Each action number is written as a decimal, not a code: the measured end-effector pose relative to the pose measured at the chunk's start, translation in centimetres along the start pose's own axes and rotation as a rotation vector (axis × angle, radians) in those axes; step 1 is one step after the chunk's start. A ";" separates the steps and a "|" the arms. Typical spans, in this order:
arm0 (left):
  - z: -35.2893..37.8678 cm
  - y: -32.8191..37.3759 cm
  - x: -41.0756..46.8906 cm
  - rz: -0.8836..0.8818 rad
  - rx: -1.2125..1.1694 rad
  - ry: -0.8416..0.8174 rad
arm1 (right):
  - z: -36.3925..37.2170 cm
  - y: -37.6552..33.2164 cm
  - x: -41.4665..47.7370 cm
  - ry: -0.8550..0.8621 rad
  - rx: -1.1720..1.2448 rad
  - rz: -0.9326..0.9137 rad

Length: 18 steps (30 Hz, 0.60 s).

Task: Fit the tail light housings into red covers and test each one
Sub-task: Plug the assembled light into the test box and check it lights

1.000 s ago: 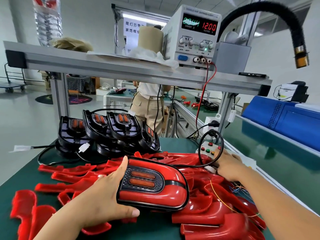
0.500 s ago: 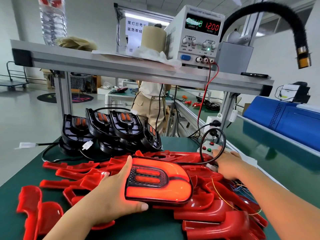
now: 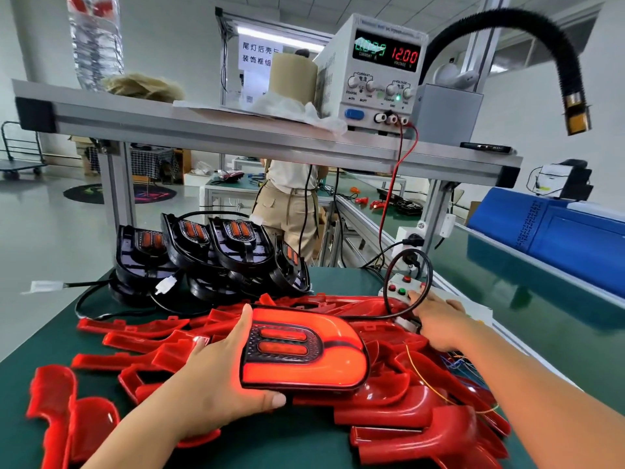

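My left hand (image 3: 216, 384) has the tail light (image 3: 304, 353) clamped by its left end. The thumb (image 3: 275, 399) lies along the near edge and the index finger (image 3: 244, 321) is hooked over the far edge, so the grip spans the unit's full width. My right hand (image 3: 439, 321) holds nothing. Its forefinger is stretched forward onto the button box (image 3: 399, 288) and the other fingers are loosely folded. I cannot tell which button the tip is on.

The tail light rests on the heap of loose red covers (image 3: 135, 336), right in front of me. Its long axis runs left to right, and its rounded end points toward my right hand. The cover glows bright red all round, so I judge this unit is under test and passing.

A black cable (image 3: 430, 272) loops up from beside my right hand, around the box. A white plug (image 3: 406, 323) sits just beside that hand's knuckles. The right hand is much the nearer to it, so any unplugging falls to that side while the left holds the lamp steady.

Behind the covers, black housings (image 3: 209, 252) stand stacked and unfitted, well clear of both hands. On the shelf above, the power supply (image 3: 378, 69) reads 12.00 volts, but its current figure is blurred. Everything sits on the green mat (image 3: 20, 353).
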<state>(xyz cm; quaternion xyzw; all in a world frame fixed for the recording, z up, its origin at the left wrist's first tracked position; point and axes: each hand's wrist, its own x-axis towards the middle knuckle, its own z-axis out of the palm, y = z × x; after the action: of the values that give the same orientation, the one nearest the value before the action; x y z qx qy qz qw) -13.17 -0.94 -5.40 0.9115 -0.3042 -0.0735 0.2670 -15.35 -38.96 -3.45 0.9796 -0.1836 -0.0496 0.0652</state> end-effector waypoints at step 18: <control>-0.1 0.0 -0.3 0.056 -0.099 0.045 | 1.7 2.5 -3.6 0.042 0.094 0.273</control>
<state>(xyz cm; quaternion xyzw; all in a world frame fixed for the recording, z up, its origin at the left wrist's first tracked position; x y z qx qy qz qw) -13.39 -0.74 -5.33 0.8896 -0.3195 -0.0606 0.3206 -19.77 -40.18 -4.53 0.9483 -0.3160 -0.0112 0.0291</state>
